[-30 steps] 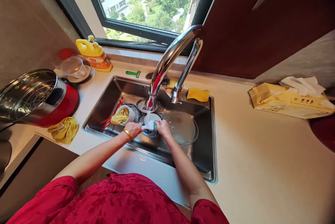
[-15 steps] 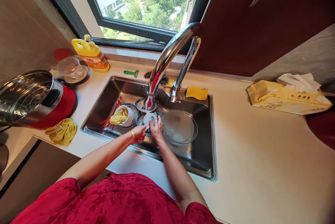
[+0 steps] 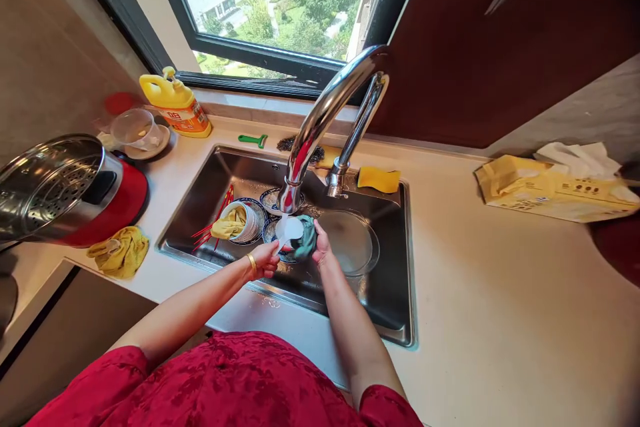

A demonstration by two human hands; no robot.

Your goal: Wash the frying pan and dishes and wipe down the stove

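Under the faucet point(image 3: 320, 127), my left hand point(image 3: 267, 259) is closed on a white spoon-like utensil point(image 3: 290, 228) with a rounded head. Water runs from the spout by it. My right hand point(image 3: 323, 244) grips a dark green dishcloth point(image 3: 306, 238) at the utensil's right side; some fingers are behind the cloth. Beneath both hands lie blue-patterned plates point(image 3: 270, 230), partly covered. Left of them a stack of white bowls point(image 3: 245, 224) rests on its side with a yellow cloth point(image 3: 230, 222) in its mouth. Red chopsticks point(image 3: 216, 224) lean beside the bowls.
A glass lid point(image 3: 350, 240) lies in the sink point(image 3: 395, 300) at right. Behind stand a yellow detergent jug point(image 3: 175, 104), a green peeler point(image 3: 253, 140) and a yellow sponge point(image 3: 379, 179). A red steamer pot point(image 3: 115, 207) is left, a tissue pack point(image 3: 555, 187) right.
My right hand has moved right with the green cloth, off the white utensil's face, which now shows more. My left hand keeps its hold in nearly the same place.
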